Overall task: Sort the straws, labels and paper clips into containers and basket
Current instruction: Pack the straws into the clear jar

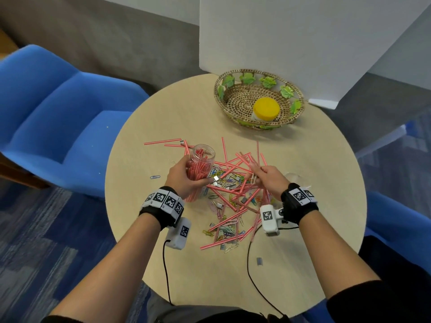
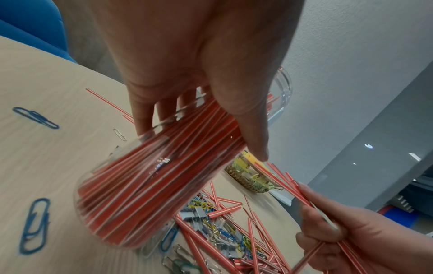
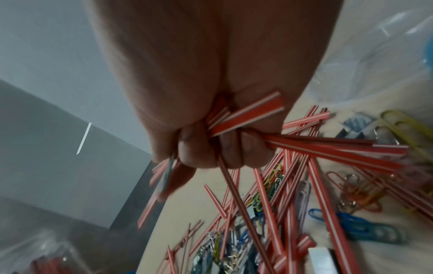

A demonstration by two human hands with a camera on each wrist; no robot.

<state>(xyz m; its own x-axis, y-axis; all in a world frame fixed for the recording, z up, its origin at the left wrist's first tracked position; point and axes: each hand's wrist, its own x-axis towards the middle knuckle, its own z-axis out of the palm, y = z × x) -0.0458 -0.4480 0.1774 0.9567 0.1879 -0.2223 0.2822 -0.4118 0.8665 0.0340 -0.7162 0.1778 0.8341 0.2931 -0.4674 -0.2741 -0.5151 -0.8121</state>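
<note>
Left hand [image 1: 184, 176]: wrapped round clear jar [image 1: 199, 169], packed with red-white striped straws.
Right hand [image 1: 268, 178]: clenched on straw bundle [image 3: 304, 146].
Tabletop [image 1: 163, 117]: round, pale woodgrain; loose straws, coloured wire paper clips [image 1: 227, 180].
Basket [image 1: 235, 101]: woven, leaf-trimmed; yellow-lidded container [image 1: 265, 110] inside.

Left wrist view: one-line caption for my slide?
Left hand tilts a clear jar packed with red straws while the right hand holds more.

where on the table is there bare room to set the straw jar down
Bare wood lies between the basket and the straw pile, along the table's far-left edge, and near the person. The middle is crowded with straws and paper clips. The left hand holds the jar.
</note>
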